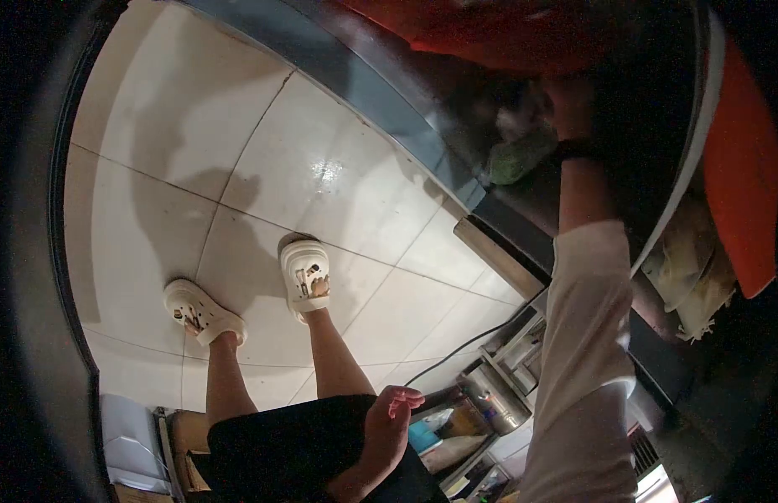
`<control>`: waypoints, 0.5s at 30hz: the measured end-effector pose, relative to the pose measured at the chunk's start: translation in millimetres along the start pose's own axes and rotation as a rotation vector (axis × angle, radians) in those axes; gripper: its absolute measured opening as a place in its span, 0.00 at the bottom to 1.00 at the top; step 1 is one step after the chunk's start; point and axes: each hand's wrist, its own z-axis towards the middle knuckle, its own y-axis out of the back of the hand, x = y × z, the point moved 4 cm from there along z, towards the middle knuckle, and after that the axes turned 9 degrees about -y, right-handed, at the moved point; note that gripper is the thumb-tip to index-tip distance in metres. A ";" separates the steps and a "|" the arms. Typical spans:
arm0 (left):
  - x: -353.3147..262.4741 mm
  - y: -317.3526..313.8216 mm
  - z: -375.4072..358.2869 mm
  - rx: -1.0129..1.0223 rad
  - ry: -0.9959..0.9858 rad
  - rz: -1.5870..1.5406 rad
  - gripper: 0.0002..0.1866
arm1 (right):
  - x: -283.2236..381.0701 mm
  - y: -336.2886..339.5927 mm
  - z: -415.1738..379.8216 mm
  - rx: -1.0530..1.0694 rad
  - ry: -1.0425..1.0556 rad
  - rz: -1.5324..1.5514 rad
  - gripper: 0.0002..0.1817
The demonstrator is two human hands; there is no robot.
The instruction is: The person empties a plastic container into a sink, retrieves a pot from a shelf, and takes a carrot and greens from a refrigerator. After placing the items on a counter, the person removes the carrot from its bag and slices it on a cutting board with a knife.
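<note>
My right hand [561, 105], at the end of a white sleeve, reaches into a dark space at the upper right, with a dark band at the wrist. Its fingers are blurred and in shadow, closed around what looks like a clear plastic bag [519, 155] with something green inside. Near my dark shorts, my left hand [389, 427] hangs with its fingers curled together and nothing visible in them.
Red material [498, 33] hangs at the top, and another red piece [741, 176] is at the right beside a pale bag [682, 268]. My white clogs stand on the tiled floor [322, 184]. A metal canister [494, 398] and shelves are low down.
</note>
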 end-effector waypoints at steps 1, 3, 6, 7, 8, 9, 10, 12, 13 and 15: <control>0.9 0.7 -0.6 -0.003 0.002 -0.001 0.08 | -1.4 -0.8 6.5 -0.006 -0.004 0.004 0.13; 3.8 3.5 1.2 -0.038 0.062 -0.034 0.07 | -4.4 -3.9 20.9 -0.019 -0.008 0.011 0.13; 9.5 4.1 0.2 -0.061 0.015 -0.118 0.08 | -5.2 -12.0 49.3 -0.038 -0.013 0.019 0.13; 8.7 2.9 -0.9 -0.066 0.031 -0.106 0.07 | -6.6 -13.6 54.9 -0.046 -0.019 0.018 0.13; 6.9 1.1 -2.8 -0.074 0.025 -0.108 0.07 | -6.3 -15.1 60.8 -0.051 -0.020 0.021 0.13; 5.6 -1.1 -4.4 -0.075 0.053 -0.127 0.06 | -5.8 -17.5 65.0 -0.058 -0.017 0.026 0.13; 4.2 -1.1 -4.7 -0.075 0.081 -0.144 0.06 | -6.1 -17.1 64.0 -0.069 -0.018 0.023 0.13; 3.9 2.2 -3.7 -0.047 0.084 -0.079 0.06 | -4.9 -15.3 65.6 -0.080 -0.016 0.032 0.13; 5.9 2.9 -3.9 -0.062 0.079 -0.105 0.06 | -5.9 -14.3 64.6 -0.088 -0.013 0.029 0.13; 3.2 2.9 -3.4 -0.075 0.067 -0.132 0.06 | -6.7 -12.5 64.8 -0.102 -0.016 0.031 0.13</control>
